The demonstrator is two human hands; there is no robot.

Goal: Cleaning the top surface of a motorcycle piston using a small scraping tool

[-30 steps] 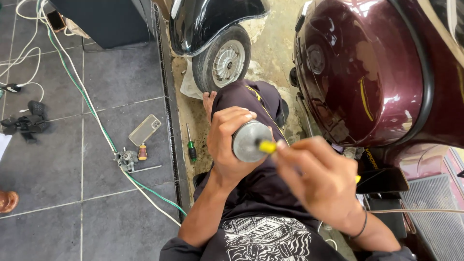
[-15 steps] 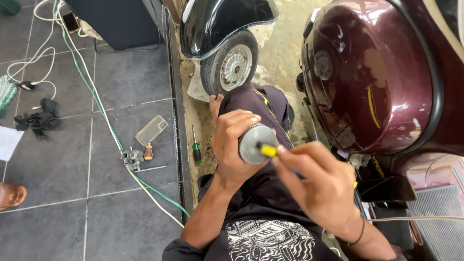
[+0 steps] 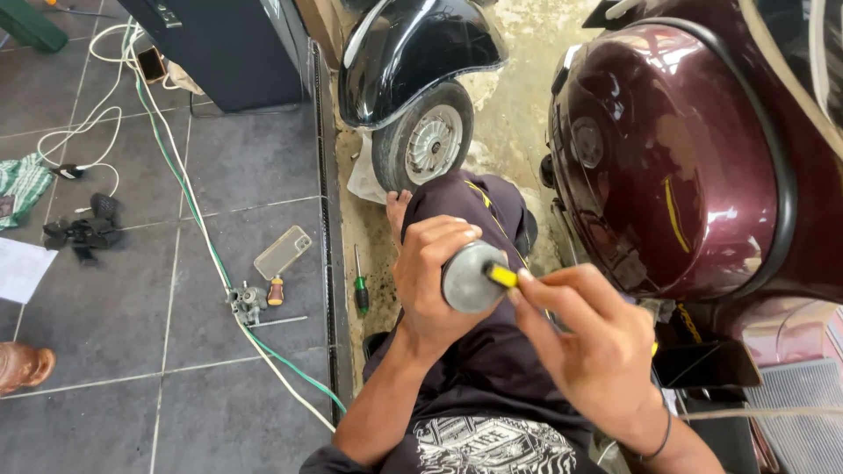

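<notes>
Head view, left hand: I see the left hand wrapped around a grey round metal part, fingers clenched on its rim, held above the lap.
Head view, right hand: the right hand pinches a yellow-handled tool — its fingers closed on the handle, the tip touching the face of the grey part.
Head view, the part: it sits between both hands, over the dark trousers, just in front of the scooter wheel.
Head view, right side: a maroon scooter body stands close beside the right hand.
Head view, floor: on the grey tiled floor lie a clear phone case, a small metal carburettor-like piece and a green-handled screwdriver — all well apart from the hands.
Head view, cables: a green hose and white cable run across the tiles.
</notes>
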